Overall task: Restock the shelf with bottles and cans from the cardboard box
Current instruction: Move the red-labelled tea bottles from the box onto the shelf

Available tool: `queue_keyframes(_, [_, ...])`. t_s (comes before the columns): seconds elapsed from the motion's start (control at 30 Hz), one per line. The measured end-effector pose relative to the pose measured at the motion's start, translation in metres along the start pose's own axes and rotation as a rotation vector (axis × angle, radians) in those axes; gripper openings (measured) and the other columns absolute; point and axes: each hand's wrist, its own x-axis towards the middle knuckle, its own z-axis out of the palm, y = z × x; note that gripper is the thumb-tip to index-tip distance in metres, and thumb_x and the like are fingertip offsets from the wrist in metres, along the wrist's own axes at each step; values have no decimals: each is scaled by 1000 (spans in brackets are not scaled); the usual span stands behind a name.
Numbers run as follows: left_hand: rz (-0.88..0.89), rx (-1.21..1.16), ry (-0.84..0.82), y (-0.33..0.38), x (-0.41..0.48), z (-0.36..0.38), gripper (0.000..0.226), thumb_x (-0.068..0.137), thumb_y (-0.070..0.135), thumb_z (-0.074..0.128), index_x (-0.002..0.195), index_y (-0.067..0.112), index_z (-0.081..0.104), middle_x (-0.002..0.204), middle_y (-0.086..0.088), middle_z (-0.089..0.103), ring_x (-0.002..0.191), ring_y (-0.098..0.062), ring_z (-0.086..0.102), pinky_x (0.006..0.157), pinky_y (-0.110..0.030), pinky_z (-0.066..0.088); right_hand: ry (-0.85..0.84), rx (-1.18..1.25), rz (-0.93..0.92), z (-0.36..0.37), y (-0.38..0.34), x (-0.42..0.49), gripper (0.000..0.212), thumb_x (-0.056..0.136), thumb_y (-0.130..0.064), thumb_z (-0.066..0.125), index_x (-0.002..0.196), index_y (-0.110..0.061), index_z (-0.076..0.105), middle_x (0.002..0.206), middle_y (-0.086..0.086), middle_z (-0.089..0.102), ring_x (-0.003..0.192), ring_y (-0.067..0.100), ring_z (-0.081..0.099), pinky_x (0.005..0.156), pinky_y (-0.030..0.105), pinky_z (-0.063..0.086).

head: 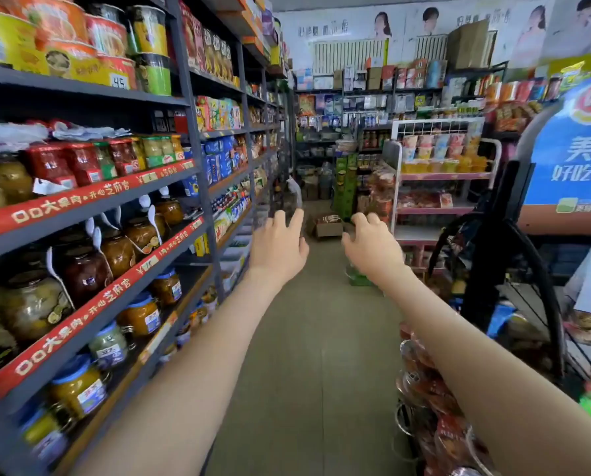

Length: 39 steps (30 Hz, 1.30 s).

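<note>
Head view looks down a shop aisle with both bare arms stretched forward. The left hand (280, 247) has its fingers spread and loose, the right hand (373, 250) has its fingers loosely curled, and neither holds anything; they are apart, with floor showing between them. The cardboard box (328, 228) sits on the floor at twelve o'clock, far down the aisle, seen in the gap between the hands and well out of reach. Something reddish shows in its open top, but bottles or cans cannot be made out. The shelf (81, 87) runs along the side from eight to eleven o'clock. The step in hand appears to be getting to the box, so the sound way is to walk right up to it, keep the right arm clear of the red packets (424, 383) at four o'clock, crouch, and take each item by its body rather than its cap. Counted: two hands, both empty; one cardboard box; at least four tiers in the nearest bay of the shelf; about five blue-lidded jars (142, 316) in a row at eight o'clock.
</note>
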Motion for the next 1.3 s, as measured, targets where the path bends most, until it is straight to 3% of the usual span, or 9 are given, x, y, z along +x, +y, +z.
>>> queue_keyframes(0.13, [9, 106, -207, -18, -15, 61, 52, 98, 29, 40, 146, 15, 26, 131, -12, 43, 110, -29, 52, 72, -35, 46, -163, -25, 58, 63, 26, 7, 39, 97, -28, 44, 128, -5, 42, 126, 15, 45, 120, 35, 45, 84, 40, 43])
queue_keyframes(0.23, [-73, 56, -381, -42, -24, 121, 51, 97, 29, 43, 145, 16, 29, 134, -11, 42, 115, -30, 51, 74, -37, 46, -273, -35, 74, 125, 48, 10, 39, 95, -27, 47, 128, -5, 43, 127, 15, 46, 120, 35, 45, 86, 40, 43])
queue_keyframes(0.4, [-167, -89, -655, -81, -5, 224, 53, 97, 33, 46, 143, 15, 30, 141, -14, 40, 125, -33, 46, 90, -42, 45, -480, -68, 127, 233, 84, 40, 47, 95, -28, 47, 137, -7, 40, 135, 14, 43, 124, 33, 43, 93, 41, 44])
queue_keyframes(0.53, [-139, -128, -794, -114, 45, 304, 51, 99, 33, 43, 144, 13, 30, 145, -12, 36, 126, -34, 45, 92, -41, 44, -608, -111, 162, 313, 103, 109, 48, 95, -27, 46, 139, -9, 39, 135, 17, 45, 122, 35, 47, 93, 43, 44])
queue_keyframes(0.63, [-105, -146, -842, -136, 100, 349, 53, 101, 29, 41, 148, 12, 25, 153, -13, 28, 133, -33, 39, 98, -39, 39, -672, -127, 190, 364, 114, 177, 49, 94, -28, 48, 138, -9, 40, 129, 21, 52, 118, 38, 52, 93, 45, 46])
queue_keyframes(0.77, [-115, -199, -886, -159, 186, 405, 52, 102, 21, 39, 149, 6, 22, 152, -14, 31, 141, -30, 26, 95, -30, 24, -673, -94, 240, 421, 129, 261, 50, 92, -27, 49, 138, -11, 39, 126, 20, 55, 115, 37, 53, 90, 45, 49])
queue_keyframes(0.9, [-132, -232, -886, -183, 272, 478, 50, 99, 24, 44, 145, 10, 32, 150, -21, 30, 135, -35, 35, 97, -38, 36, -647, -75, 236, 466, 153, 344, 49, 94, -27, 48, 139, -11, 39, 134, 17, 48, 119, 35, 50, 91, 45, 48])
queue_keyframes(1.1, [-125, -235, -821, -216, 427, 590, 51, 99, 27, 43, 147, 13, 30, 151, -17, 29, 129, -34, 42, 90, -37, 42, -545, -44, 160, 538, 209, 516, 48, 94, -27, 50, 137, -9, 42, 135, 16, 47, 121, 33, 48, 94, 42, 46])
queue_keyframes(1.3, [-119, -159, -715, -254, 611, 688, 40, 96, 29, 44, 133, 14, 42, 132, -12, 46, 111, -36, 54, 77, -38, 45, -512, -15, 32, 600, 249, 723, 47, 91, -24, 51, 134, -7, 44, 133, 17, 47, 123, 34, 46, 96, 43, 45])
